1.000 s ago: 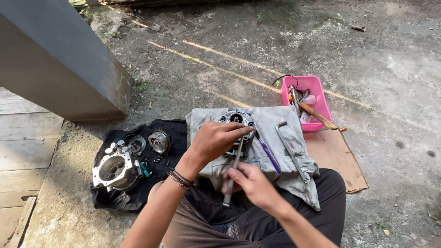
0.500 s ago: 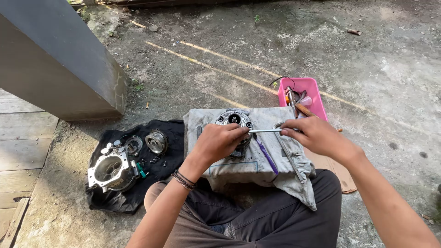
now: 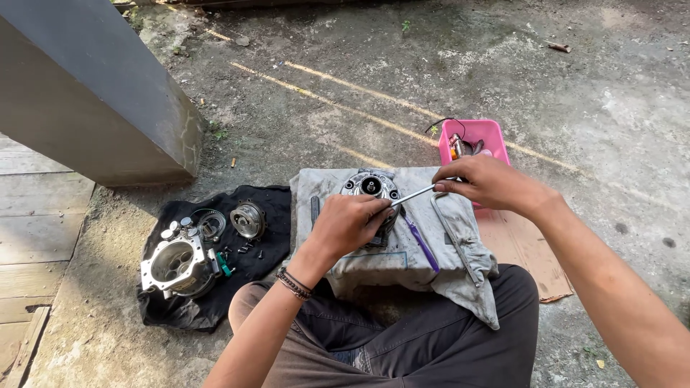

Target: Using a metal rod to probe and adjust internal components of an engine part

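Note:
A round metal engine part (image 3: 368, 187) sits on a grey cloth (image 3: 438, 266) draped over a block in front of my crossed legs. My left hand (image 3: 348, 223) rests on the part and grips its near side. My right hand (image 3: 489, 183) pinches the far end of a thin metal rod (image 3: 415, 195) that slants down toward the part and my left hand. A purple-handled tool (image 3: 419, 241) and a bent metal bar (image 3: 449, 233) lie on the cloth beside the part.
A black cloth (image 3: 273, 251) at left holds a metal housing (image 3: 176, 266), a round part (image 3: 248, 219) and small pieces. A pink tray (image 3: 492, 133) with tools stands behind, cardboard (image 3: 528, 255) at right. A dark pillar (image 3: 93, 100) rises at far left on concrete ground.
My right hand has moved from near my lap up and to the right, now holding the thin rod by its end. My left hand stays on the engine part.

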